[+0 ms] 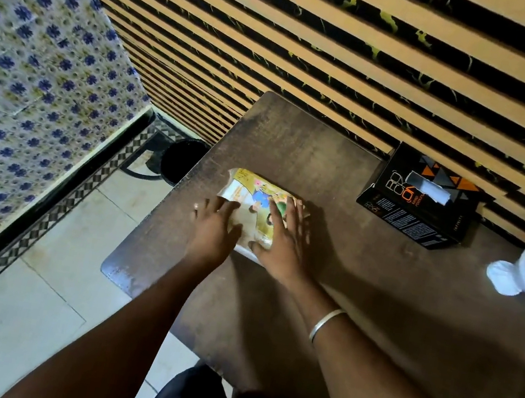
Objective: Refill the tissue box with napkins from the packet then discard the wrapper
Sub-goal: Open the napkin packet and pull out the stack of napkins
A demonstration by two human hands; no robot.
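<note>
A yellow printed napkin packet point(256, 198) lies near the left edge of the dark wooden table point(358, 300). My left hand point(215, 229) rests flat on the packet's left side with its fingers spread. My right hand point(282, 239) lies flat on the packet's right side, the thumb at its near end. Neither hand is closed around the packet. The black tissue box point(418, 203) with orange triangles stands at the back right against the wall, with a white tissue sticking out of its top slot.
A black waste bin point(178, 159) stands on the tiled floor just left of the table's far corner. A white vase point(514, 273) with red flowers sits at the right edge. A striped wall runs behind the table, and a patterned cloth hangs at left.
</note>
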